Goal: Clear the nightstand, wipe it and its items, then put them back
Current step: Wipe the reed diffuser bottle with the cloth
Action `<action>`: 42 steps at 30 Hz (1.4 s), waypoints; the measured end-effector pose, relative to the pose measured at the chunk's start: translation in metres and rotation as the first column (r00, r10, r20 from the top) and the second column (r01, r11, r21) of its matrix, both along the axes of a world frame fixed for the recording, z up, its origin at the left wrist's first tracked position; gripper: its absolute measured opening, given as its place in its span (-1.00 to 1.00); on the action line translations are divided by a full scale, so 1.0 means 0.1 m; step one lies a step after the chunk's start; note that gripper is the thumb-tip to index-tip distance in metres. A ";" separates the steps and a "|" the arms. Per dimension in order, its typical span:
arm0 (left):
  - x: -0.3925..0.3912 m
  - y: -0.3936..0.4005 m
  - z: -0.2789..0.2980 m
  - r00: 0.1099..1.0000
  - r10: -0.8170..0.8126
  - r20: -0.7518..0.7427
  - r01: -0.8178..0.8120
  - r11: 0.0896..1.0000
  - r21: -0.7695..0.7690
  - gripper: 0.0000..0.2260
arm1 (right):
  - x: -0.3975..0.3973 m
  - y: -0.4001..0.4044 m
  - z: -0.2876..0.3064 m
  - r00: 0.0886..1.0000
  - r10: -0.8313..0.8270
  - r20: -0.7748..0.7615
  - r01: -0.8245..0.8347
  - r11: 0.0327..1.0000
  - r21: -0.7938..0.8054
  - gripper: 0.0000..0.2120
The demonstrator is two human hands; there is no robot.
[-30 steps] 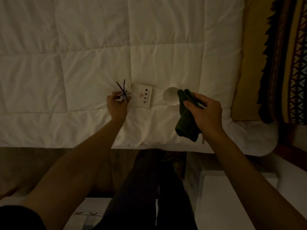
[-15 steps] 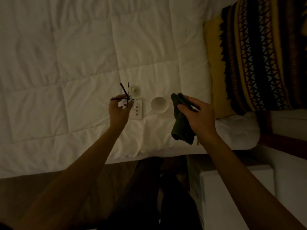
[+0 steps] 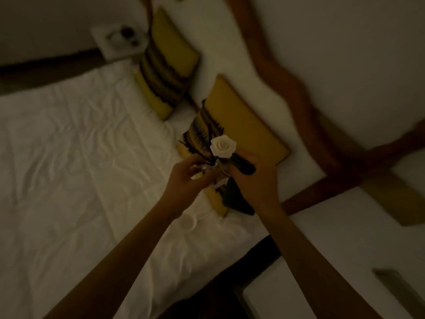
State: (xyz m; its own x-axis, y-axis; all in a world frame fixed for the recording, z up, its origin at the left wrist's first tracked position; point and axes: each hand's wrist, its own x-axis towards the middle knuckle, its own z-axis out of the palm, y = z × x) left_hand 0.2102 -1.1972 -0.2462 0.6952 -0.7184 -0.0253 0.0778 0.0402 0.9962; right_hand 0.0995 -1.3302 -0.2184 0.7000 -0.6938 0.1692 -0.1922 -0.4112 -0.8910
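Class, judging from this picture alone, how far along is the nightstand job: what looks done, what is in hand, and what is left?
Done: clearing looks under way, since a white cup lies on the bed. In hand: the left hand holds a small vase with a white rose, while the right hand holds a dark cloth against it, apparently wiping. Left: the cup and vase are not yet back on the nightstand.

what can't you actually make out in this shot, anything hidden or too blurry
- Head view: what the left hand holds under the white rose; fingers and dim light hide it.
- Dark cloth: mostly behind the right hand.
- Items on the far nightstand: small and blurred.
- White cup on the bed: partly behind the left forearm.
- Near nightstand: cut off by the bottom edge.
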 end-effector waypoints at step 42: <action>-1.05 -1.79 2.68 0.884 -0.414 0.217 0.465 0.734 -0.495 -0.82 | -1.54 -0.36 2.49 0.945 -0.296 0.141 0.327 0.856 -0.401 -0.22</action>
